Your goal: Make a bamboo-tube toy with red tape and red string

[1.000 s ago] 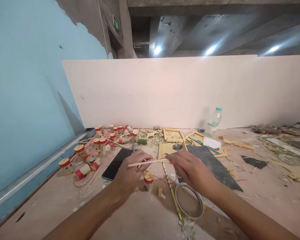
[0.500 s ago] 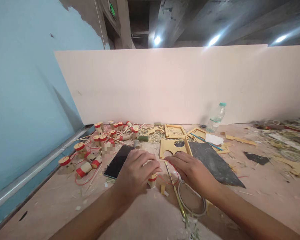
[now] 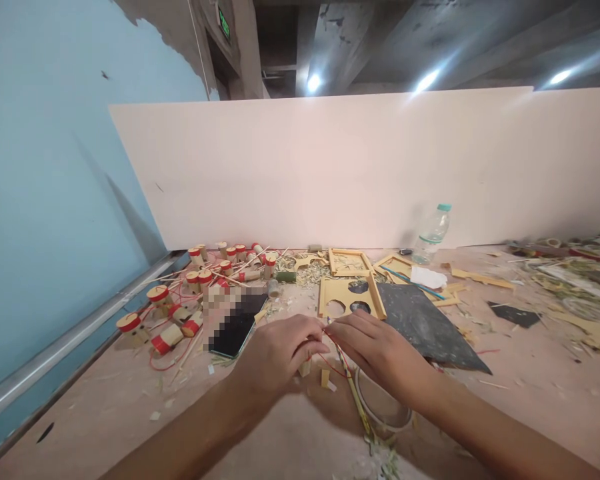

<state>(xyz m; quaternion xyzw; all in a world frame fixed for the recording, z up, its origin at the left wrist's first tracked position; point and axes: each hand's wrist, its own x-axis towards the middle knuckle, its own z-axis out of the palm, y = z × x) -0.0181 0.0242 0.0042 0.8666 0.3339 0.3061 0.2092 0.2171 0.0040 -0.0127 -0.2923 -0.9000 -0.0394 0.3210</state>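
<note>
My left hand (image 3: 283,350) is curled with fingers and thumb bent, directly above a short bamboo tube (image 3: 305,366); only the tube's lower part shows. What those fingers grip is hidden. My right hand (image 3: 380,347) meets it fingertip to fingertip, closed on a thin red string (image 3: 334,363) that hangs in a loop below. Beneath the right hand lie a patterned yellow stick (image 3: 357,400) and a ring of pale tape or cord (image 3: 397,425). A small wooden block (image 3: 325,378) stands between the wrists.
Several red-banded bamboo tubes (image 3: 157,293) with strings and sticks crowd the left. Nearby lies a black phone (image 3: 240,327). Ahead are a yellow frame with round holes (image 3: 334,290), a dark sheet (image 3: 425,320) and a plastic bottle (image 3: 433,233). A white board (image 3: 330,173) closes the back.
My hands have come together, the right moving left until the fingertips meet. My left hand has shifted slightly and now covers the red band of the bamboo tube.
</note>
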